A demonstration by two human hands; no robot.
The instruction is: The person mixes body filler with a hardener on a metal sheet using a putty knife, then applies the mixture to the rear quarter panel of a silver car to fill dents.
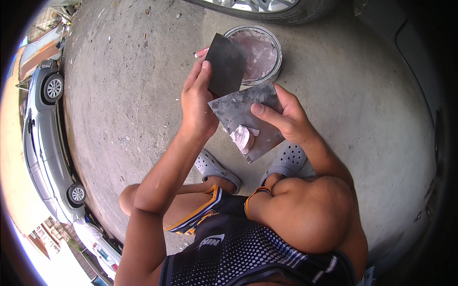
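Observation:
My left hand [198, 97] grips a dark, flat spreader plate [224, 64] by its left edge, the plate standing tilted in front of the can. In my right hand [286, 114] is a grey metal spreader plate [260, 109], thumb pressed on its upper face. A lump of pale pink body filler [243, 138] sits near that plate's lower left edge. The two plates come close together, and I cannot tell whether they touch. Just beyond them stands an open round can [278, 52] with pinkish filler inside, partly hidden by both plates.
A small red tube-like item [201, 52] lies left of the can. A car wheel [257, 7] is at the top edge. My grey clogs [286, 161] rest on the concrete floor [129, 95] below the plates. A silver car [47, 143] stands far left.

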